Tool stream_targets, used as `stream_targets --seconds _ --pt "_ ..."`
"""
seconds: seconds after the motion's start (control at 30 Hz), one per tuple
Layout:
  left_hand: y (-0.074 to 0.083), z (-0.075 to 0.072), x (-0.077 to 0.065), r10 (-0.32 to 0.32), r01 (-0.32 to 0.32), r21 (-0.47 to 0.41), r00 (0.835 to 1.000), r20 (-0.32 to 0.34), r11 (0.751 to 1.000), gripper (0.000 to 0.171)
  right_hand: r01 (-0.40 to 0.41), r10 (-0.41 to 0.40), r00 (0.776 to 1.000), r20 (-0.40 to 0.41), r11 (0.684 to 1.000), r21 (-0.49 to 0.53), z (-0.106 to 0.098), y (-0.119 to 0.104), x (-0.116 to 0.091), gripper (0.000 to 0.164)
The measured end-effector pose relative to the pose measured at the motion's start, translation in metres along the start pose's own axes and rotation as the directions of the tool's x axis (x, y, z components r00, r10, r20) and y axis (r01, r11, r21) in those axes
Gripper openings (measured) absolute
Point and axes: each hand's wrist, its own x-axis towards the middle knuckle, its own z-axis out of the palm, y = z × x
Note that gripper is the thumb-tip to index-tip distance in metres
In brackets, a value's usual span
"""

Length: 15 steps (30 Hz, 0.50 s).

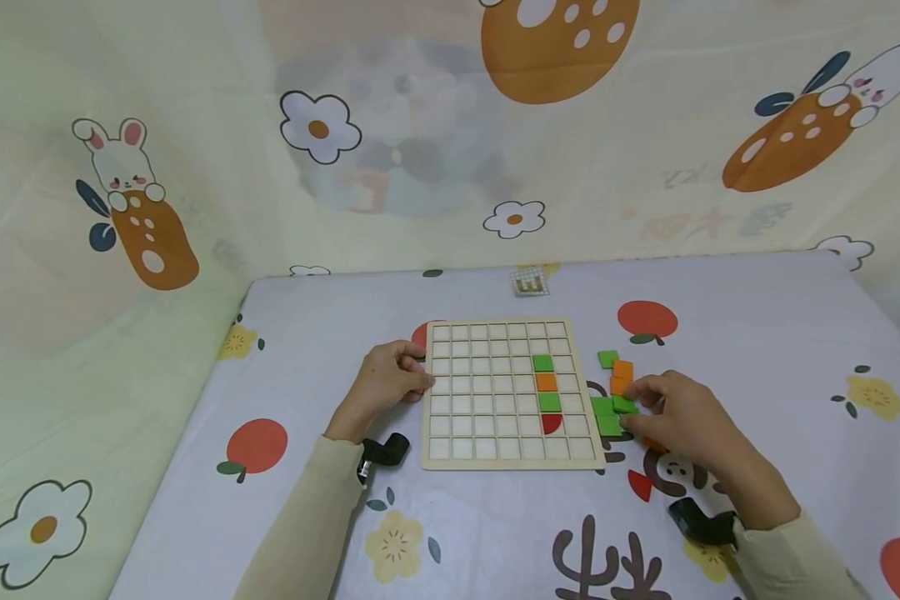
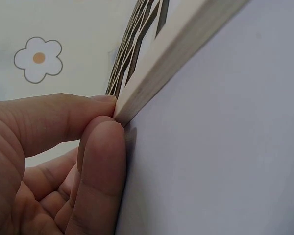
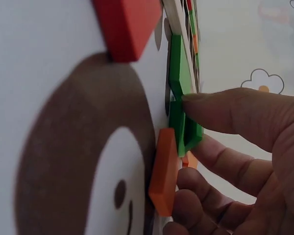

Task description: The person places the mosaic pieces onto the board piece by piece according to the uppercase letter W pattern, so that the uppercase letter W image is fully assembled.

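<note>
A wooden grid board (image 1: 483,404) lies flat; its right part bears two green squares, an orange square (image 1: 546,382) and a red rounded piece (image 1: 551,423) in one column. My left hand (image 1: 386,383) holds the board's left edge, index fingertip (image 2: 104,99) at the rim and thumb (image 2: 103,171) beside it. To the right of the board, my right hand (image 1: 678,417) pinches a green tile (image 3: 193,136) between thumb and index finger, low among loose tiles. Green tiles (image 1: 606,417) lie by the board's right edge, orange tiles (image 1: 622,369) just behind.
A loose red piece (image 1: 640,485) lies in front of the right hand, and an orange tile (image 3: 162,171) sits below its fingers. Another green tile (image 1: 608,358) is farther back. A small patterned card (image 1: 529,282) lies at the table's far edge, before the printed cloth backdrop (image 1: 420,242).
</note>
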Motion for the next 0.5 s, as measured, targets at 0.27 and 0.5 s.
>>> stream_targets --seconds 0.27,0.5 --pt "0.0002 -0.0001 0.0003 -0.007 0.007 -0.009 1.000 0.002 1.000 0.043 -0.026 0.026 1.000 0.010 1.000 0.000 0.0023 -0.0034 0.0022 0.020" --pt "0.0005 -0.0005 -0.0003 -0.012 0.012 -0.014 1.000 0.000 1.000 0.042 -0.012 0.014 0.997 -0.080 1.000 0.019 0.0036 -0.0063 -0.0047 0.017"
